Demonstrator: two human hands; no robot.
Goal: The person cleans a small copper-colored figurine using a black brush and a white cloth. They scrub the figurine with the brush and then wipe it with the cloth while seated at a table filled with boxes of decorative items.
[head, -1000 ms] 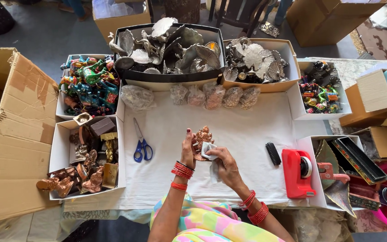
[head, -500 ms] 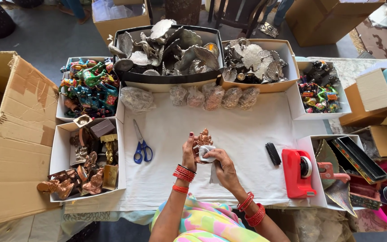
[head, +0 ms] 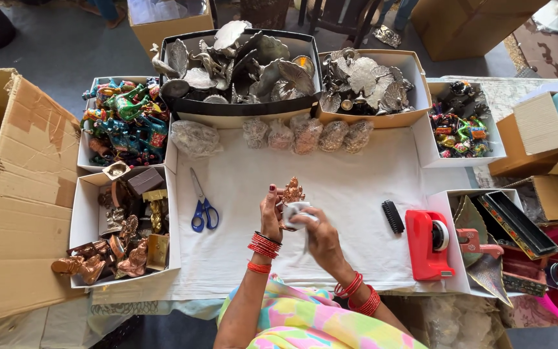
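Hands point(head: 271, 216) wiping copper figurine point(head: 292, 192) with cloth point(head: 295, 212)

Scissors point(head: 203, 205) left of hands point(head: 295, 223), tape dispenser point(head: 429, 244) right

Soft, even daylight fills the scene, bright without harshness. The white cloth-covered table point(head: 369, 187) reflects the most light yet keeps its creases readable. Shadows are faint and short, pooling under the blue-handled scissors point(head: 203, 208) and the red plastic tape dispenser point(head: 429, 244). The silver metal leaf-shaped trays point(head: 253, 64) show mild sheen, no blown glare. Focus is sharp across the centre. Wide-angle distortion bends the large brown cardboard box point(head: 14, 194) outward at the left edge.
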